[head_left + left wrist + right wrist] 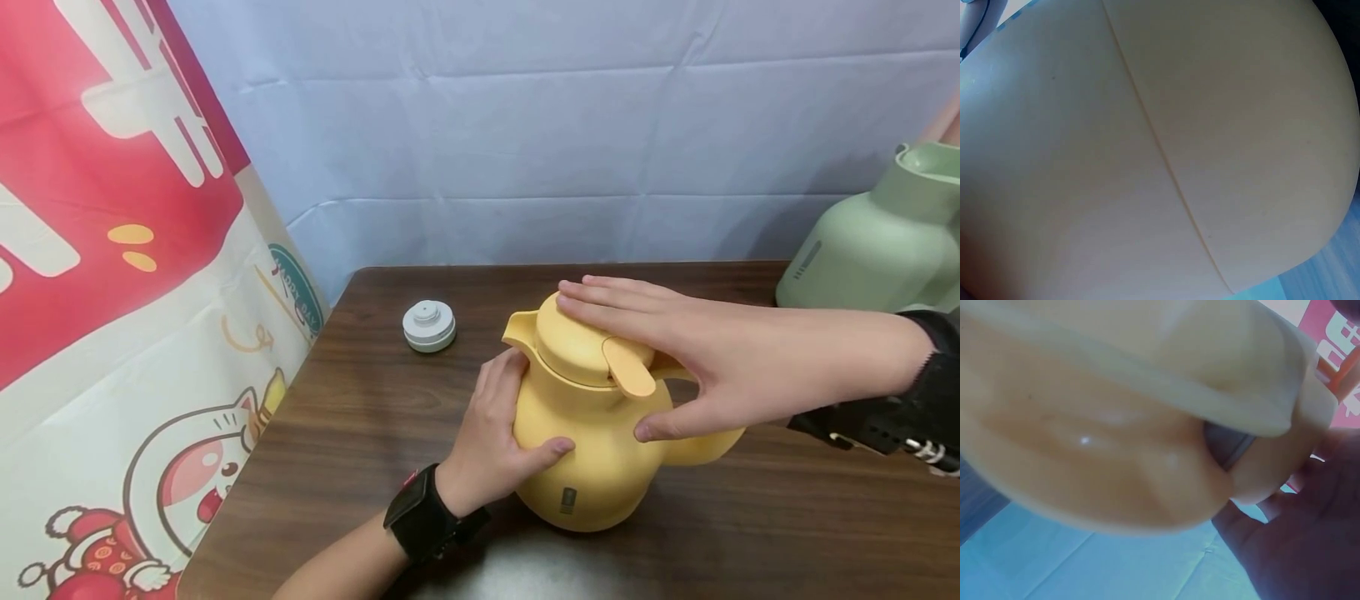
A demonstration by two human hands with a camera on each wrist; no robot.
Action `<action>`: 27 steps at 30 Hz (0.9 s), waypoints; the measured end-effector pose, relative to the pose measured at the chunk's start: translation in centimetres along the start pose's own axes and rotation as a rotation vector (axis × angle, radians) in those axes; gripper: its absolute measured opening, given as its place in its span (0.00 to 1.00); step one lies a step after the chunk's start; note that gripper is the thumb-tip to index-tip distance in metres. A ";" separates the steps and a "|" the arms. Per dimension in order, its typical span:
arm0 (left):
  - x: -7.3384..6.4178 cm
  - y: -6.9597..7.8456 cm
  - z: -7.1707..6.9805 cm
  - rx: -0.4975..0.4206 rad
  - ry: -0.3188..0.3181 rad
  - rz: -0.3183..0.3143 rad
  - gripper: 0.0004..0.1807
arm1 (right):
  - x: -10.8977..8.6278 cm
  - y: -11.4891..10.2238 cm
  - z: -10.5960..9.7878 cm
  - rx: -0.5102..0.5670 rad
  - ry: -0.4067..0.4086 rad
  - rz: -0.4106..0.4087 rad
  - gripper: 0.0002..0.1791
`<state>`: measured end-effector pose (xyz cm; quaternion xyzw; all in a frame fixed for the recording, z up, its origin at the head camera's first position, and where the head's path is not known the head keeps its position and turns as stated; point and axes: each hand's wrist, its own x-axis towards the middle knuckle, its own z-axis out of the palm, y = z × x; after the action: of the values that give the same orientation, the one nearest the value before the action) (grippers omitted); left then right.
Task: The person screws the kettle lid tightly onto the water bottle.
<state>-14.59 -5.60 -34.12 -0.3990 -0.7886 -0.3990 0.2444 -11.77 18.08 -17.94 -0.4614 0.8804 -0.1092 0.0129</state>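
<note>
A yellow thermos jug (592, 475) stands on the dark wooden table, its spout to the left and handle to the right. My left hand (495, 433) holds the body from the left, fingers round the far side and thumb across the front. Over the yellow lid (572, 340) lies my right hand (690, 350), its fingers extended on top and its thumb pointing down by the body. A tan lever tab (628, 367) shows below the palm. Jug surface (1166, 144) fills the left wrist view, and in the right wrist view the jug (1085, 475) appears beside dark fingers (1241, 531).
A small round white stopper (429, 325) sits on the table (360, 417) to the left of the jug. At the far right is a green jug (870, 246), partly cut off by the frame. A pale cloth (525, 158) hangs behind the table, with a printed cloth (97, 358) on the left.
</note>
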 end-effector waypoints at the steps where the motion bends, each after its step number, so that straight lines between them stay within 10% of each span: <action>1: 0.0 0.0 0.0 -0.003 -0.001 0.000 0.47 | 0.0 0.0 0.0 -0.008 0.004 -0.001 0.53; 27: 0.0 0.2 0.0 0.000 0.005 -0.010 0.47 | -2.3 -1.7 1.3 -0.246 0.168 0.117 0.53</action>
<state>-14.47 -5.58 -34.02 -0.3940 -0.7899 -0.4014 0.2443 -8.91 18.73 -19.04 -0.3968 0.9104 -0.0378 -0.1111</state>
